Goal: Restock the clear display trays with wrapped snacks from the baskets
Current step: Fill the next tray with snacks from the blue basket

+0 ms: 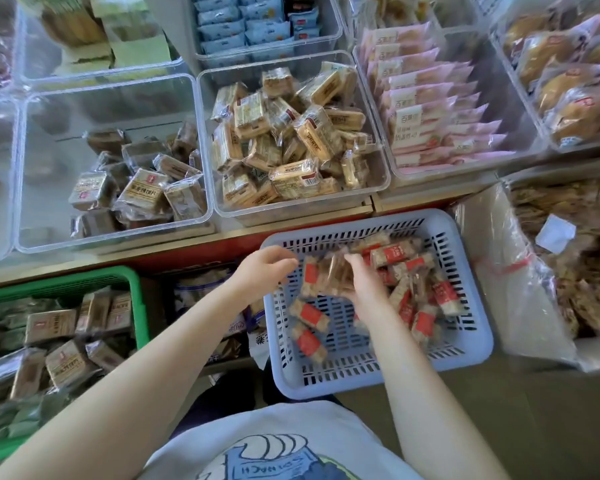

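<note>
Blue slotted basket sits below the shelf edge, red-banded snack bars loose inside. Right hand grips a bunch of bars over it; left hand hovers at the basket rim, fingers curled, holding nothing. Green basket of brown packets at left. Above, clear trays: one part-filled with dark packets, one heaped with tan packets. Bagged stock crowds the right.

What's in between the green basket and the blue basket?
In the head view, the left forearm crosses that gap. Under it sit some printed snack packets, partly hidden, between the green basket and blue basket.
</note>
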Tool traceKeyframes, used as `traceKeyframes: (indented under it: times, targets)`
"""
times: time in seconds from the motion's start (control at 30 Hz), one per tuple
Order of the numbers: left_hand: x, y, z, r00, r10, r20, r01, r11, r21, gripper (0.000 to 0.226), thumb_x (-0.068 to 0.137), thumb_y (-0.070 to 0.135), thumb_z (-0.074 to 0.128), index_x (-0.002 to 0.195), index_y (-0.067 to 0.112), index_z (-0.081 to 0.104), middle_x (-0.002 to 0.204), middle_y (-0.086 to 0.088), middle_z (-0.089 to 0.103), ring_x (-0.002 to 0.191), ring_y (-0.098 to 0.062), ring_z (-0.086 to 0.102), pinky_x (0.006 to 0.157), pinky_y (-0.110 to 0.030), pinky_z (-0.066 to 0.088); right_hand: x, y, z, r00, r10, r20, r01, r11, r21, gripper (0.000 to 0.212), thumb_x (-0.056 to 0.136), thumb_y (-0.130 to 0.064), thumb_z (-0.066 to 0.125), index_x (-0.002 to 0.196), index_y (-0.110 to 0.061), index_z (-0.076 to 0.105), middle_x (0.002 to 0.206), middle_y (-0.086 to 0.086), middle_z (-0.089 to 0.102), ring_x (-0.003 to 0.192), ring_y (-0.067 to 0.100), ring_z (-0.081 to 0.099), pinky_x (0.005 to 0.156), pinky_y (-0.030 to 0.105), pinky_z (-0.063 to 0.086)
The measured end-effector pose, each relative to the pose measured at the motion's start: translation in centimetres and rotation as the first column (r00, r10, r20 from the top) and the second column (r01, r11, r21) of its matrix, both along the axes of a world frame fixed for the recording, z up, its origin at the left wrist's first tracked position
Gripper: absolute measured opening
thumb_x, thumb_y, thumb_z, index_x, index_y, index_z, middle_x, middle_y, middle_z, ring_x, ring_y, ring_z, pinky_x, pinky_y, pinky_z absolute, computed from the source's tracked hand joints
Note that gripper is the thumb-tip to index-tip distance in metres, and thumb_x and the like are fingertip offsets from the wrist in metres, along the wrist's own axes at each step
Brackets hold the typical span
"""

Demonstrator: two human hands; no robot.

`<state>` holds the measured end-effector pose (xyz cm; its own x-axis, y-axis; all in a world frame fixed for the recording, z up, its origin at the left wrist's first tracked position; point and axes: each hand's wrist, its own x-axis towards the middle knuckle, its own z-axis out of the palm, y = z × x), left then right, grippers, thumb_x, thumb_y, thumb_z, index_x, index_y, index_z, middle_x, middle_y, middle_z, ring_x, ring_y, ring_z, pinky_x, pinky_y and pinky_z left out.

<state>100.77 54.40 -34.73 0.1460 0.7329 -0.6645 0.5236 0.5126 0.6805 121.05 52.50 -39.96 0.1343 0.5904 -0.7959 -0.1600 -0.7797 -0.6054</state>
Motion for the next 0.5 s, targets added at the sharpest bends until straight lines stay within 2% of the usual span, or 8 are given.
traceKeyframes:
  times: [0.07, 0.1, 0.17, 0.23, 0.27, 0.33, 0.43, 0.5]
  targets:
    - [-0.4, -0.3, 0.3, 0.970, 0.175, 0.168, -0.156, 0.980, -0.121, 0.041, 0.095, 0.039, 0.065, 0.133, 0.027, 0.055, 0.123, 0.003, 0.065, 0.108, -0.013, 0.066, 0.093, -0.038, 0.056, -2.2, -0.2, 1.7, 0.925, -0.103, -0.366, 0.111, 0.994, 0.002, 0.041, 0.104, -0.035, 0.041, 0.123, -0.006, 0.065, 0.116, 0.017, 0.070, 0.100, 0.029, 0.068, 0.085, 0.043, 0.058]
    - [-0.7, -0.5, 0.7, 0.940, 0.245, 0.238, -0.206, 0.963, -0.176, 0.044, 0.093, 0.039, 0.068, 0.133, 0.027, 0.054, 0.124, 0.002, 0.066, 0.111, -0.015, 0.066, 0.095, -0.041, 0.056, -3.3, -0.1, 2.5, 0.888, -0.078, -0.452, 0.097, 0.995, 0.018, 0.045, 0.106, -0.035, 0.038, 0.127, -0.005, 0.063, 0.116, 0.018, 0.070, 0.098, 0.029, 0.068, 0.080, 0.041, 0.059]
    - [-1.6, -0.9, 1.5, 0.854, 0.355, 0.381, -0.262, 0.925, -0.274, 0.042, 0.093, 0.036, 0.067, 0.130, 0.020, 0.057, 0.122, -0.006, 0.070, 0.110, -0.021, 0.068, 0.096, -0.047, 0.055, -5.8, 0.3, 4.3, 0.888, 0.022, -0.459, 0.016, 0.997, 0.078, 0.044, 0.106, -0.035, 0.040, 0.128, -0.004, 0.063, 0.114, 0.019, 0.070, 0.094, 0.029, 0.068, 0.077, 0.042, 0.057]
    - [-3.1, -1.0, 2.4, 0.748, 0.440, 0.497, -0.307, 0.893, -0.329, 0.037, 0.095, 0.027, 0.064, 0.128, 0.011, 0.059, 0.119, -0.015, 0.071, 0.105, -0.029, 0.070, 0.088, -0.047, 0.059, -8.4, 1.1, 5.8, 0.953, 0.144, -0.267, -0.096, 0.978, 0.184, 0.032, 0.102, -0.032, 0.051, 0.113, -0.005, 0.065, 0.106, 0.018, 0.071, 0.089, 0.029, 0.067, 0.077, 0.044, 0.055]
    - [-4.0, -1.0, 2.8, 0.709, 0.484, 0.514, -0.356, 0.874, -0.331, 0.038, 0.094, 0.024, 0.065, 0.127, 0.008, 0.059, 0.118, -0.018, 0.071, 0.102, -0.031, 0.071, 0.083, -0.045, 0.060, -9.6, 1.6, 6.5, 0.973, 0.213, -0.089, -0.186, 0.952, 0.245, 0.025, 0.100, -0.031, 0.054, 0.100, -0.009, 0.065, 0.097, 0.015, 0.071, 0.085, 0.026, 0.066, 0.076, 0.042, 0.055]
    - [-6.0, -1.1, 3.6, 0.671, 0.579, 0.463, -0.524, 0.812, -0.257, 0.042, 0.087, 0.026, 0.072, 0.125, 0.011, 0.061, 0.116, -0.019, 0.071, 0.097, -0.031, 0.073, 0.081, -0.046, 0.061, -11.6, 2.5, 7.6, 0.929, 0.263, 0.263, -0.346, 0.867, 0.358, 0.021, 0.098, -0.029, 0.055, 0.086, -0.013, 0.062, 0.085, 0.004, 0.066, 0.080, 0.020, 0.062, 0.073, 0.038, 0.053]
    - [-9.6, -1.1, 4.5, 0.682, 0.682, 0.264, -0.725, 0.676, 0.128, 0.032, 0.085, 0.030, 0.078, 0.111, 0.026, 0.061, 0.108, -0.003, 0.071, 0.097, -0.020, 0.071, 0.084, -0.038, 0.060, -14.3, 3.4, 8.4, 0.748, 0.190, 0.636, -0.588, 0.633, 0.503, 0.015, 0.097, -0.020, 0.052, 0.102, -0.012, 0.063, 0.106, 0.000, 0.060, 0.099, 0.015, 0.055, 0.086, 0.029, 0.047]
    - [-12.6, -0.7, 5.2, 0.693, 0.681, 0.235, -0.707, 0.578, 0.408, 0.034, 0.091, 0.024, 0.071, 0.121, 0.031, 0.056, 0.111, 0.006, 0.068, 0.104, -0.013, 0.066, 0.089, -0.030, 0.054, -16.0, 4.0, 7.7, 0.551, 0.206, 0.809, -0.798, 0.415, 0.438, 0.033, 0.095, -0.020, 0.053, 0.126, -0.009, 0.057, 0.134, 0.007, 0.052, 0.128, 0.019, 0.044, 0.110, 0.034, 0.038]
